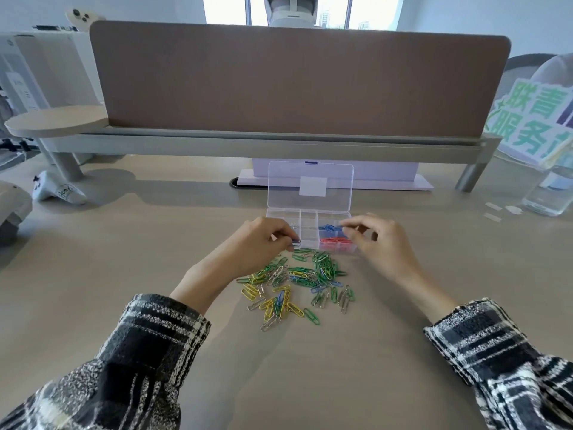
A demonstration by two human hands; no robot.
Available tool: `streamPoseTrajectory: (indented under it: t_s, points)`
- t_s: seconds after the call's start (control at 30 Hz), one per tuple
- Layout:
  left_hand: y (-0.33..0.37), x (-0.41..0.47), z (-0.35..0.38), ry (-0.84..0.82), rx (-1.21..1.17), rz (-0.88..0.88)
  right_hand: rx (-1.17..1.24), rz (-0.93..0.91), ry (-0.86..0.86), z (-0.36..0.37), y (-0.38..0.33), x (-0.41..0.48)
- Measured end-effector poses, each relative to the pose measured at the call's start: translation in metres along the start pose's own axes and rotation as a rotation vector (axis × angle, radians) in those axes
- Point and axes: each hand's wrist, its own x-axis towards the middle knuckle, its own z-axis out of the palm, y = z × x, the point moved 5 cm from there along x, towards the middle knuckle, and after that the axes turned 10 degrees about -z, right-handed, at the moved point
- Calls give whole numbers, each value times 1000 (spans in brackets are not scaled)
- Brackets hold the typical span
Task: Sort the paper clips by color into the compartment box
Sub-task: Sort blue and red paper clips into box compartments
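The left grip (266,240) pinches one clip (296,242) between thumb and forefinger, right at the near left corner of the box (310,216). The clip looks dark blue, though it is too small to be sure. The right grip (381,243) hangs over the right side of the box, fingertips drawn together above the blue clips (329,227); I cannot tell whether it holds anything.

The box stands open on the desk (155,274), its lid (310,181) raised at the far side. The red clips (336,242) fill the near right cell, with the blue ones just behind. The pile (297,283) lies just near of the box: mostly green, yellow and silver, with a few blue mixed in.

The step looks like dropping single clips into their cells. To do it well:
- Confirm the colour before letting go. If the pinched clip is blue, it should cross to the right cell rather than fall into the nearest one.
- Lower it inside the cell walls before parting the fingers, since a light clip may bounce over the low dividers.
- Take one clip per pinch, because overlapping clips in the pile may hook and drag their neighbours.
- Give green, yellow and silver each its own empty cell.
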Motion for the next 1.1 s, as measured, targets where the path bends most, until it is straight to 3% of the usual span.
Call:
streamPoseTrajectory:
  t_s: [0.3,0.67,0.77,0.87,1.0,1.1]
  points:
    - [40,72,31,93,162,116,-150,9,-29,6,35,28]
    - [38,70,38,80,277,162,-26,46,97,-21,24,-5]
    - [27,47,24,25,257,186,41,26,-17,-15,10,-16]
    - [16,19,18,-98,326,168,51,-44,-277,2,-10,-23]
    - [0,-10,12,-146,359,114,-94,-156,-476,20,-27,-30]
    - [-11,-23,12,-196,364,71,-225,-224,-525,28,-35,-33]
